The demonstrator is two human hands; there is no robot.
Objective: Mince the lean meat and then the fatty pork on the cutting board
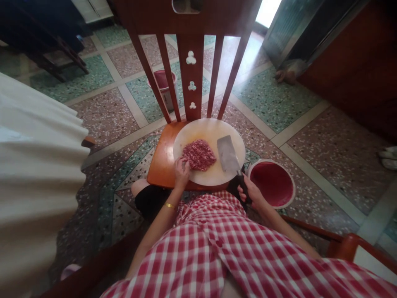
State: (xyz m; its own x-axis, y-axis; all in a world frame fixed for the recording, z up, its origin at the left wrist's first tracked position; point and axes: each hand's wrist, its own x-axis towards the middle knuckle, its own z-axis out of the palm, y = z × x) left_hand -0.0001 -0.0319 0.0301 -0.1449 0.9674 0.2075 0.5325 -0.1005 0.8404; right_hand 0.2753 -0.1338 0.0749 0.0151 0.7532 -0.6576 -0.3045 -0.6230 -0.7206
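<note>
A mound of minced meat [199, 155] sits left of centre on a round, pale cutting board [204, 178]. My left hand [182, 170] is at the board's left edge, its fingertips at the near left side of the meat, fingers slightly bent and holding nothing. With fingers wrapped round the black handle, my right hand [250, 191] holds a cleaver [227, 152]. Its broad blade is over the right part of the board, flat side up, apart from the meat. Whether the blade touches the board I cannot tell.
The board rests on a wooden chair seat [161, 161], overhanging it on the right; the slatted backrest [190, 25] rises beyond. A red-lined bucket [271, 184] stands on the floor at right, and another bucket [167, 89] behind the chair. A pale cloth [34, 174] hangs at left.
</note>
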